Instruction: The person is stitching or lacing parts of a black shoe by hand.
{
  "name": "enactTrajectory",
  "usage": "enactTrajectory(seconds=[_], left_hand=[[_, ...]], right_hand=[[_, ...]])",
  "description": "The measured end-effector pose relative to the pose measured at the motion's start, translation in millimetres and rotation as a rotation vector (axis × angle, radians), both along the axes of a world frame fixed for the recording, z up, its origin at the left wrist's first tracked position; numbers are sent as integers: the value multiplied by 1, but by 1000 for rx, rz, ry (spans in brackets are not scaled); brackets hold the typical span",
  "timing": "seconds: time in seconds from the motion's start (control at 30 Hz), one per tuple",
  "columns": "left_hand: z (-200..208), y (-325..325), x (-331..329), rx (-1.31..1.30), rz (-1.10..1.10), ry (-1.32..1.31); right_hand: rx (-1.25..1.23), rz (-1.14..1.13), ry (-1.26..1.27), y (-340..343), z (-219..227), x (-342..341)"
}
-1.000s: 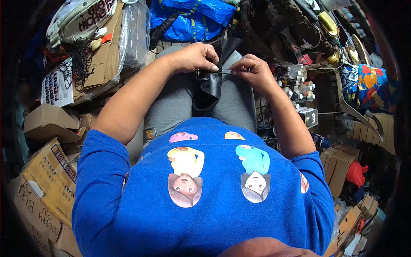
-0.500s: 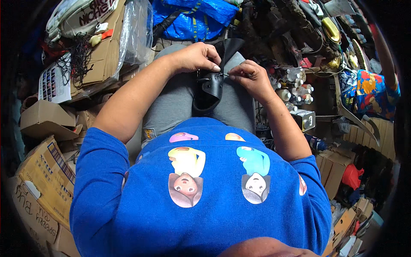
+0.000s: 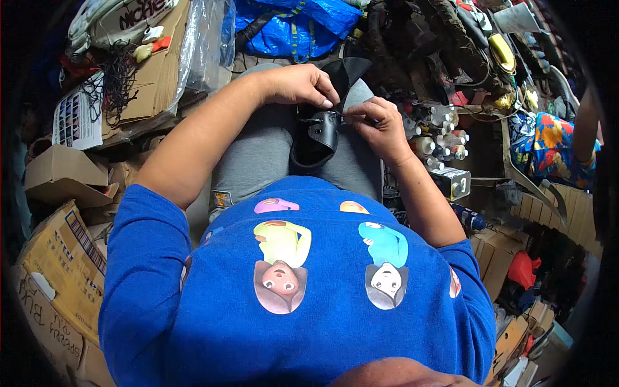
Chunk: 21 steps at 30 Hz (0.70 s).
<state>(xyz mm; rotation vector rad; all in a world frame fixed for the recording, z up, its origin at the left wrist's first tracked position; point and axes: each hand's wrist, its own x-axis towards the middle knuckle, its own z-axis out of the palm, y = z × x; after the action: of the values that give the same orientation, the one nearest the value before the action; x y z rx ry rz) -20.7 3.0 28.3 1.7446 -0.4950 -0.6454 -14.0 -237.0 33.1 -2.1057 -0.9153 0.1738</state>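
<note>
On my lap, between my grey-trousered thighs, rests a black leather piece (image 3: 324, 134) that looks like a shoe upper, with an eyelet and a thin strap or lace on it. Its upper flap fans out beyond my fingers. My left hand (image 3: 308, 87) is closed on its upper edge, thumb and fingers pressed together. At the right side of that edge, my right hand (image 3: 379, 126) pinches something thin, too small to name. The fingertips of both hands are a short distance apart.
Small bottles (image 3: 445, 132) stand in a cluster to my right, near a box-like can (image 3: 451, 182). Cardboard boxes (image 3: 64, 174) and flat cardboard crowd my left. A blue bag (image 3: 296, 29) lies ahead. At the far right, another person's arm (image 3: 585, 126) shows beside a colourful cloth.
My right hand has turned slightly and come closer to the leather edge; the thin thing in its fingers shows less. My left hand keeps its hold. The view has shifted a little.
</note>
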Motion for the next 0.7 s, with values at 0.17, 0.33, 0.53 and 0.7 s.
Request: enactTrajectory(seconds=[0.17, 0.33, 0.53, 0.7], left_hand=[[-1, 2, 6, 40, -83, 1], [5, 1, 7, 72, -122, -6], [15, -3, 10, 237, -140, -136], [31, -5, 10, 390, -219, -272]], right_hand=[[-40, -2, -5, -1, 4, -3], [-148, 55, -137, -1, 13, -1], [-327, 219, -286, 9, 37, 7], [-534, 316, -391, 26, 61, 5]])
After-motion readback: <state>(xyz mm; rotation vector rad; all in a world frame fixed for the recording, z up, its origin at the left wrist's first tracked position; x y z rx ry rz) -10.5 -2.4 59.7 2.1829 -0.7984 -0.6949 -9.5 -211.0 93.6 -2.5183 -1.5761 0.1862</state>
